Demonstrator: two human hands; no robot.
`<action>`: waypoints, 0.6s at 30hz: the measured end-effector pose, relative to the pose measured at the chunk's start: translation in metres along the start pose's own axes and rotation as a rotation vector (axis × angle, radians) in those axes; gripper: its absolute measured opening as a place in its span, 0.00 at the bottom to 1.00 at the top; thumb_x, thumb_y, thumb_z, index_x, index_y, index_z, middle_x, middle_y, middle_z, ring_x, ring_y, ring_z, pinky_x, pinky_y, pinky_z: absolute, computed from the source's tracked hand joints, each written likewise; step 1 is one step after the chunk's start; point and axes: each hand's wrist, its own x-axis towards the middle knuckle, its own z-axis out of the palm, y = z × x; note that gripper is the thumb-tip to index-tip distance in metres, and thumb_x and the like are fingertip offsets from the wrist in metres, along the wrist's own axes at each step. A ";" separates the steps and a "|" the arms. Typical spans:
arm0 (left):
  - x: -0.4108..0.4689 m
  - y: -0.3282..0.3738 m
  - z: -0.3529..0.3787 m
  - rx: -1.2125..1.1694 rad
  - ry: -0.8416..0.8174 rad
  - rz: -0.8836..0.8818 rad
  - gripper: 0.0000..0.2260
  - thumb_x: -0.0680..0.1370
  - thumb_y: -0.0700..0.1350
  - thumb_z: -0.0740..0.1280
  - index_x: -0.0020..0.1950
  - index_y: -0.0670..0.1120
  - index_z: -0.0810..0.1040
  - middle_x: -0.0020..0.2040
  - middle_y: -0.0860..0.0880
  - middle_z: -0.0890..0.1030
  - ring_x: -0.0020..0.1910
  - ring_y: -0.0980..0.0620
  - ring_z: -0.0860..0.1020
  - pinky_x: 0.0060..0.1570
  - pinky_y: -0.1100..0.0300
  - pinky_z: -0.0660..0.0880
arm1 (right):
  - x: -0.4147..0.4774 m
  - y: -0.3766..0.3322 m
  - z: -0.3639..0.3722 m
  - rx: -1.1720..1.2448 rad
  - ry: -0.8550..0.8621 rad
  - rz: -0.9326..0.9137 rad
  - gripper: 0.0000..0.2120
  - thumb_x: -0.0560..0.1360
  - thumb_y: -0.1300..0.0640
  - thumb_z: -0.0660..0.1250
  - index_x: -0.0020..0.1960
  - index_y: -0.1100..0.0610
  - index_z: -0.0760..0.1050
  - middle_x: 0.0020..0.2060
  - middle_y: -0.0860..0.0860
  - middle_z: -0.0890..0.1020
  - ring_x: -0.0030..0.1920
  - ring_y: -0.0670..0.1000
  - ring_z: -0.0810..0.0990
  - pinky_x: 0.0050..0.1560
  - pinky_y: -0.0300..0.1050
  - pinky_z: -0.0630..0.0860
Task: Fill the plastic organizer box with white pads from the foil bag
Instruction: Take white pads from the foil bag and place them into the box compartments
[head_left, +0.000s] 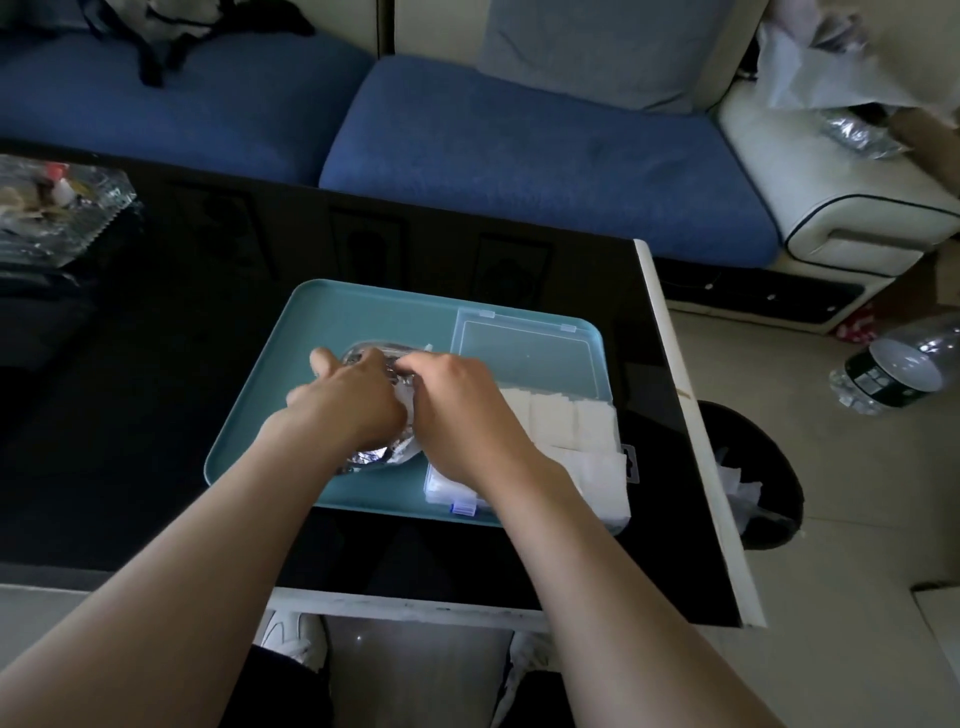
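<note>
A silver foil bag (376, 457) lies on the teal tray (363, 317), mostly covered by both hands. My left hand (348, 400) grips the bag from the left, thumb out toward the far edge. My right hand (452, 397) reaches into the bag's mouth with curled fingers; what they hold is hidden. The clear plastic organizer box (447, 488) sits at the tray's right with its lid (524, 348) folded open toward the far side. White pads (571, 431) fill its compartments, and some stick out over the right edge.
The tray rests on a black glass table (208, 312) with a white edge. A glass dish (57, 208) of clutter stands far left. A blue sofa (519, 156) runs behind. On the floor to the right are a black bin (748, 467) and a plastic bottle (898, 369).
</note>
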 end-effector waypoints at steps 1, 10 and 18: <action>0.000 -0.001 -0.001 -0.010 -0.009 0.020 0.28 0.81 0.58 0.58 0.80 0.52 0.61 0.64 0.42 0.60 0.55 0.30 0.78 0.59 0.39 0.79 | 0.003 0.001 0.003 -0.008 -0.007 0.021 0.16 0.79 0.68 0.62 0.59 0.56 0.84 0.48 0.54 0.85 0.43 0.53 0.80 0.37 0.41 0.72; 0.004 -0.016 -0.012 -0.107 0.124 0.211 0.24 0.73 0.47 0.71 0.69 0.47 0.73 0.64 0.41 0.68 0.59 0.33 0.76 0.57 0.42 0.78 | 0.015 -0.006 0.014 -0.235 -0.222 0.082 0.24 0.73 0.70 0.65 0.67 0.58 0.74 0.59 0.60 0.82 0.56 0.65 0.81 0.49 0.54 0.78; 0.007 -0.022 -0.021 -0.234 0.219 0.319 0.42 0.70 0.40 0.80 0.80 0.50 0.66 0.71 0.45 0.62 0.63 0.40 0.74 0.62 0.49 0.77 | 0.029 -0.005 0.020 -0.144 -0.003 0.147 0.12 0.73 0.68 0.69 0.56 0.60 0.80 0.51 0.57 0.84 0.52 0.60 0.81 0.50 0.56 0.80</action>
